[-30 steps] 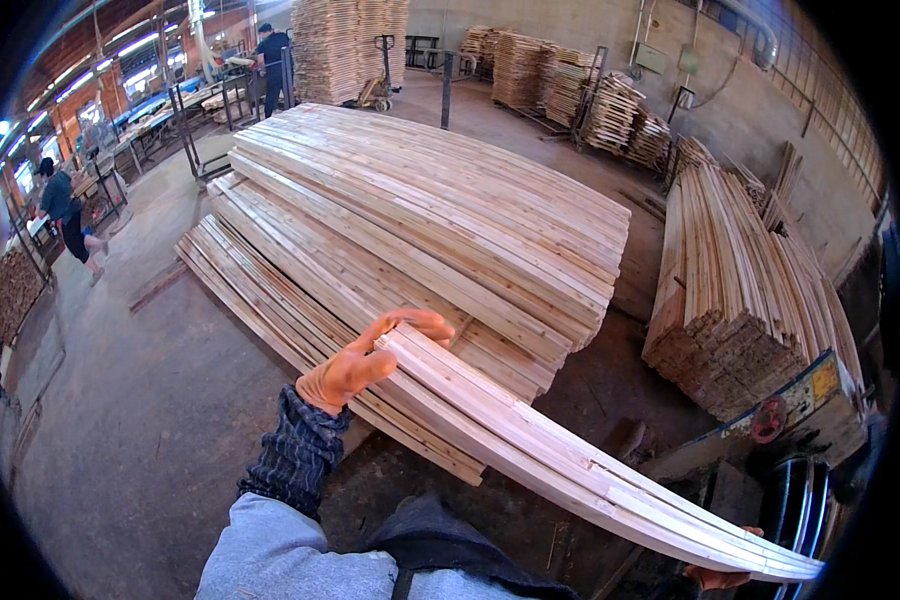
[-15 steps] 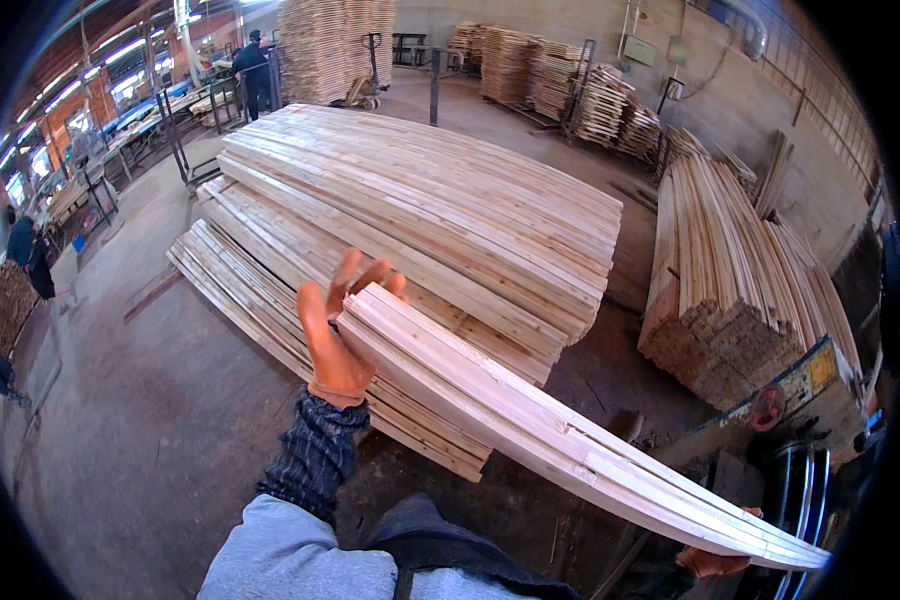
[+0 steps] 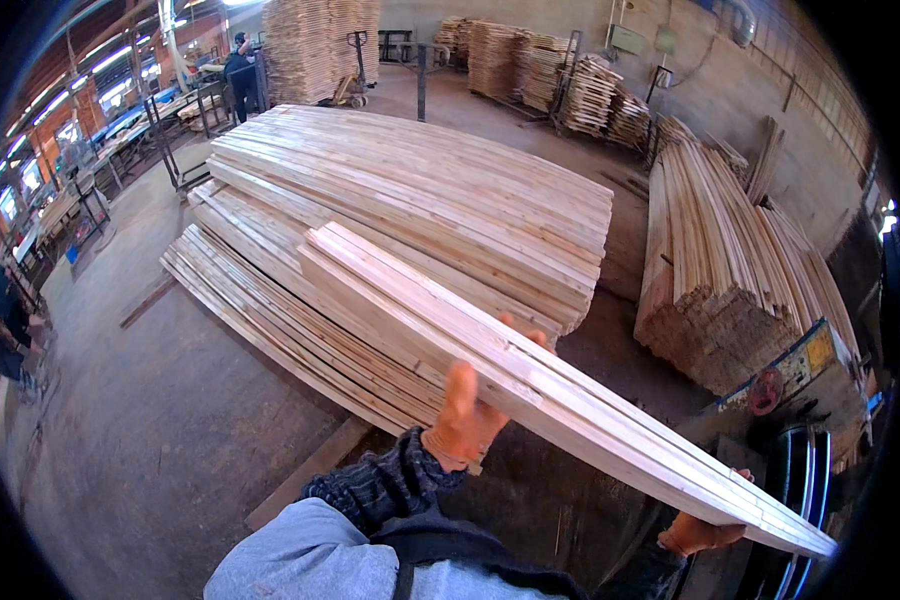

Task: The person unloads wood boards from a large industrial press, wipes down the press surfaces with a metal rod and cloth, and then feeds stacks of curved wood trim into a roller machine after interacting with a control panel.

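Observation:
A small bundle of long, pale wooden planks (image 3: 580, 412) runs slantwise from mid-view down to the lower right. My left hand (image 3: 467, 418), in an orange-brown glove, cradles the planks near their middle, thumb on the near side and fingertips showing over the far side. Closer to the right end, my gloved right hand (image 3: 705, 532) grips them from below, its fingers partly hidden by the wood. The far left end of the bundle overhangs a big layered stack of planks (image 3: 410, 170).
Another plank pile (image 3: 720, 240) stands at the right, beside a worn machine part with a red knob (image 3: 766, 391) and shiny metal rollers (image 3: 808, 480). Taller wood stacks (image 3: 320, 50) and a pallet jack (image 3: 356, 75) are at the back. Co-workers (image 3: 240, 75) appear at the left.
My left hand has slid from the bundle's far end to nearer its middle, toward me and rightward. The planks' far end has shifted up and left. My right hand stays near the right end.

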